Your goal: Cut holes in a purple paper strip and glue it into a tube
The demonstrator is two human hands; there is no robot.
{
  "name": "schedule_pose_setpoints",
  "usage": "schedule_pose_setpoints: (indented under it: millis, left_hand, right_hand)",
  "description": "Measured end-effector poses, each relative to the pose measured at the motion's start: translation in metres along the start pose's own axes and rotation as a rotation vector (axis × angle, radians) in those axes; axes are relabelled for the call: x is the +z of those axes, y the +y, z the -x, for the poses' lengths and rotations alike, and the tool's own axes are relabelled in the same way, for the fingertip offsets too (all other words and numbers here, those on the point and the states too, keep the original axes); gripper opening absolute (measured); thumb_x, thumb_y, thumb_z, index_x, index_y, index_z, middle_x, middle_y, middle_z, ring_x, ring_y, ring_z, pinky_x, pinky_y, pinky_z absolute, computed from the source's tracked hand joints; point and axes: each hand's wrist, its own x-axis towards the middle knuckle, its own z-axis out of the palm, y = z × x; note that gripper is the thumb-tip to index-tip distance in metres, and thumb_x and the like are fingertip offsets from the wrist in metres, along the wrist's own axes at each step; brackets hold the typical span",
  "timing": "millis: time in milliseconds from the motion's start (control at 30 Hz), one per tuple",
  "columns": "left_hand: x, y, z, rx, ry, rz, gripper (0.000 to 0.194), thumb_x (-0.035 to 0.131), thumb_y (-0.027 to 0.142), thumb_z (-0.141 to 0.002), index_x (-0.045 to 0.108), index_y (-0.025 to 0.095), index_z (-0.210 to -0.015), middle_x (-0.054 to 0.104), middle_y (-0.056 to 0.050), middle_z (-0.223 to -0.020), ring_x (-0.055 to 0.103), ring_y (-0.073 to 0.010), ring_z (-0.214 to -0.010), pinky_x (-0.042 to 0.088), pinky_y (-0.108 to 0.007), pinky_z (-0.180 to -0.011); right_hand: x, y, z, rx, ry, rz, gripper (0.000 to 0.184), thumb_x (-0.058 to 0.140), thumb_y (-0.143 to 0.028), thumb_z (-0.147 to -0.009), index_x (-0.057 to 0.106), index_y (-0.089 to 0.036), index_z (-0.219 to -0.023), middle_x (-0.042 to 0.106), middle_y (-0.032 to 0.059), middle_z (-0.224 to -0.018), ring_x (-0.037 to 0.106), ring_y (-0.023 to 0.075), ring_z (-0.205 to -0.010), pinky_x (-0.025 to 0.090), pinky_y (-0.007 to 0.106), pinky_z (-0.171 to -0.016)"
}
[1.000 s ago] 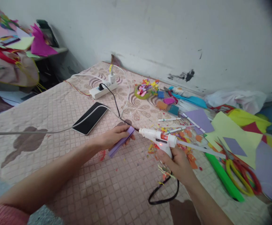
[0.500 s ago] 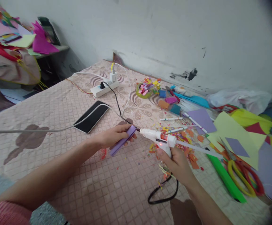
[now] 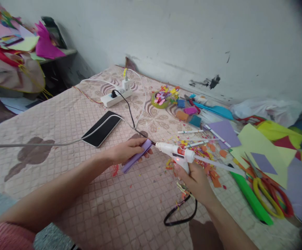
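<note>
My left hand pinches a folded strip of purple paper, thumb on top and fingers beneath. In my right hand is a white hot glue gun, gripped by its handle, with a small red light lit. Its dark nozzle points left and is at the upper end of the paper strip; whether it touches cannot be made out. A long translucent glue stick sticks out of the gun's back. The gun's black cord loops on the cloth below my right hand.
A phone and a power strip lie behind my left hand. To the right are paper scraps, a green cutter, scissors and coloured sheets. Small paper flowers sit near the wall.
The whole view has shifted slightly. The purple strip has tilted a little in my left hand, its upper end moving slightly right along the nozzle. Both hands keep their holds.
</note>
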Motion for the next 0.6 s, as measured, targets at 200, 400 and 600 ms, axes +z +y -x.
schedule_pose_setpoints:
  millis: [200,400,600]
  left_hand:
    - [0.0002,0.0008,-0.0003,0.004,-0.001,0.001,0.017,0.053,0.015,-0.085,0.06,0.018,-0.1,0.064,-0.007,-0.101,0.059,-0.0131,-0.08,0.047,-0.021,-0.062]
    - [-0.0002,-0.0003,-0.0006,-0.012,0.017,0.003,0.02,0.051,0.016,-0.085,0.06,0.018,-0.103,0.064,-0.007,-0.101,0.058,-0.0138,-0.081,0.047,-0.021,-0.062]
    - [0.0009,-0.0004,-0.0017,-0.024,0.045,0.028,0.025,0.05,0.017,-0.084,0.06,0.018,-0.106,0.064,-0.005,-0.095,0.057,-0.0131,-0.076,0.045,-0.021,-0.06]
  right_hand:
    - [0.0005,-0.0002,-0.0001,-0.006,0.017,0.006,0.028,0.049,-0.039,-0.091,0.048,-0.022,-0.069,0.051,-0.001,-0.06,0.049,0.0167,-0.058,0.039,0.028,-0.055]
    - [0.0009,-0.0035,0.0,-0.027,0.022,0.015,0.025,0.05,-0.037,-0.09,0.052,-0.022,-0.069,0.054,-0.0001,-0.058,0.053,0.0194,-0.061,0.042,0.029,-0.059]
    - [0.0023,-0.0072,0.0017,-0.063,-0.014,0.022,0.021,0.049,-0.036,-0.092,0.06,-0.019,-0.089,0.063,0.0034,-0.073,0.057,0.0209,-0.068,0.044,0.031,-0.065]
